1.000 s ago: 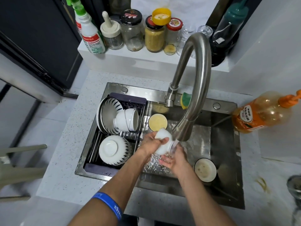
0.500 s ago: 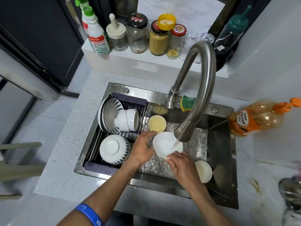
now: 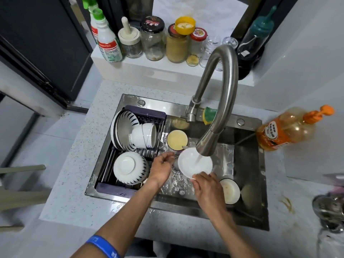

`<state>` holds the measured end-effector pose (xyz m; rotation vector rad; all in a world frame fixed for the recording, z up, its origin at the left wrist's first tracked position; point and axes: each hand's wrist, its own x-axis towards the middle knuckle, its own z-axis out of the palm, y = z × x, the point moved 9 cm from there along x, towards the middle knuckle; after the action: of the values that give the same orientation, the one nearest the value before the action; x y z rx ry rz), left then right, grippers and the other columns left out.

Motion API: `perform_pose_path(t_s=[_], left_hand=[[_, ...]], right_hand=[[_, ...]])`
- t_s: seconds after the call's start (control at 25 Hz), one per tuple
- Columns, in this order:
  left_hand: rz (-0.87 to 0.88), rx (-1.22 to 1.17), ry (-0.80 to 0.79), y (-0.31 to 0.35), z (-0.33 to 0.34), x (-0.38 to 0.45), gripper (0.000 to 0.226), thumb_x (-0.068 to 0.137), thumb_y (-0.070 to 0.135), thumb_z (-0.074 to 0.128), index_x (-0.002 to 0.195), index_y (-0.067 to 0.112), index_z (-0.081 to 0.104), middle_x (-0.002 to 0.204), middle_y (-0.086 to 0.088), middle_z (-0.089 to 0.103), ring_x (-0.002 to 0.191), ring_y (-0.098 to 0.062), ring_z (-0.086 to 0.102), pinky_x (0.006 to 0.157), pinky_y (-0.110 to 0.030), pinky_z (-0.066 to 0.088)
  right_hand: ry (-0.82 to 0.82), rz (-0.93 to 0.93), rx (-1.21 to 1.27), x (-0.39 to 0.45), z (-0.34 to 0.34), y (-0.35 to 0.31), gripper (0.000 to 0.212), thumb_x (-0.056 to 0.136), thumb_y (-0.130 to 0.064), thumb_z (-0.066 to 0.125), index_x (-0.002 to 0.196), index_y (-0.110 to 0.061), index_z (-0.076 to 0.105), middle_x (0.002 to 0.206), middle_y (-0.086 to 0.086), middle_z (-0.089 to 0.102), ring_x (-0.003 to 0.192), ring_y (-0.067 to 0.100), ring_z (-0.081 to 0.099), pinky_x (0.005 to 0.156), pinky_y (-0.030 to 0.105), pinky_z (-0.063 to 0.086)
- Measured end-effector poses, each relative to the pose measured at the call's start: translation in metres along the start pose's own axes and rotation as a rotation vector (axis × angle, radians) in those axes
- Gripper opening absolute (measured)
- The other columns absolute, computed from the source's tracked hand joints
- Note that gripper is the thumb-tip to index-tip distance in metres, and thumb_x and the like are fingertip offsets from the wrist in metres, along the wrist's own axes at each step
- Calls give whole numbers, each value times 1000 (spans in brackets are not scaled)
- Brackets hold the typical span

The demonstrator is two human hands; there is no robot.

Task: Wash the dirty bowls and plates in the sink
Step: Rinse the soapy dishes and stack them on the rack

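The scene is evenly and softly lit. Glare is seen on the wet sink point(image 3: 247, 183). Straight lines are bent by wide-angle distortion, and the edges are smeared by blur.

White dish point(image 3: 193, 163); blue-striped white bowls point(image 3: 130, 167) (orange soap bottle point(image 3: 284, 131))

White bowl point(image 3: 193, 162) tilted under running water, two dirty bowls point(image 3: 176, 139) in sink point(image 3: 247, 164)

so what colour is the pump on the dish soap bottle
Orange, atop the orange dish soap bottle, seen in the head view.
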<state>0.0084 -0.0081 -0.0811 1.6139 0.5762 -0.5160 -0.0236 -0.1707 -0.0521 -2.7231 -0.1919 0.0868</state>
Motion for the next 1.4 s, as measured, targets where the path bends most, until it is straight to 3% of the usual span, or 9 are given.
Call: perform_pose_path(t_s=[0.32, 0.48, 0.64, 0.76, 1.0, 1.16, 1.24, 1.32, 1.4], left_hand=[[-47, -67, 8, -2, 6, 1, 17, 102, 21, 51, 97, 25, 66, 105, 3, 68, 108, -20, 60, 106, -44, 45], [-54, -93, 0, -5, 2, 1, 15, 101, 25, 53, 101, 27, 68, 112, 3, 71, 113, -20, 61, 108, -45, 43], [-64, -110, -10, -7, 9, 3, 17, 101, 20, 53, 94, 24, 68, 103, 2, 70, 97, -16, 62, 99, -43, 48], [-59, -109, -35, -3, 8, 1, 14, 101, 21, 53, 96, 28, 65, 107, 6, 68, 100, -12, 61, 100, -40, 47], [-93, -108, 1, -14, -2, 11, 15, 100, 20, 54, 99, 25, 68, 114, -1, 70, 115, -24, 61, 110, -48, 40], [-94, -153, -8, -14, 9, 8, 14, 100, 16, 55, 96, 20, 68, 103, -3, 72, 98, -18, 62, 92, -34, 48], [-92, -153, -56, -15, 18, 8, 14, 99, 15, 56, 100, 19, 69, 100, -1, 73, 97, -18, 65, 95, -37, 49], [-77, -177, -123, -14, 34, 8, 18, 99, 12, 55, 109, 21, 67, 114, -7, 71, 107, -23, 65, 99, -39, 52], [-55, -253, -165, -9, 49, 6, 24, 99, 16, 55, 121, 24, 63, 121, -3, 68, 110, -18, 64, 90, -28, 55]], right_hand=[[51, -25, -13, 0, -11, -14, 4, 83, -14, 73, 86, -15, 72, 82, -3, 68, 77, 23, 55, 64, 32, 49], [57, 22, -24, 3, -13, -11, 4, 84, -16, 73, 87, -14, 72, 83, -3, 68, 76, 22, 54, 64, 29, 49], [84, 47, 5, -1, -11, -9, 9, 80, -11, 77, 88, -14, 73, 84, -3, 70, 77, 22, 55, 62, 29, 49], [90, 68, -19, -4, -10, -4, 10, 78, -13, 79, 86, -14, 74, 83, -2, 71, 78, 25, 58, 59, 30, 51], [9, 67, -40, -4, 5, -5, 8, 82, -15, 74, 91, -16, 73, 87, -3, 70, 80, 23, 56, 69, 34, 53], [40, 56, -69, 4, 0, -5, 18, 74, -7, 80, 88, -15, 73, 85, -4, 69, 77, 23, 55, 61, 31, 52], [90, 67, -91, 5, -8, -5, 21, 70, -6, 82, 87, -14, 73, 84, -3, 69, 78, 25, 56, 58, 31, 51], [88, -11, -131, 0, -8, -9, 19, 74, -10, 79, 90, -16, 72, 85, -4, 68, 81, 25, 56, 61, 32, 50], [104, 165, 142, -2, -11, 4, 11, 85, -17, 72, 96, -19, 74, 87, -6, 71, 80, 20, 59, 66, 29, 48]])
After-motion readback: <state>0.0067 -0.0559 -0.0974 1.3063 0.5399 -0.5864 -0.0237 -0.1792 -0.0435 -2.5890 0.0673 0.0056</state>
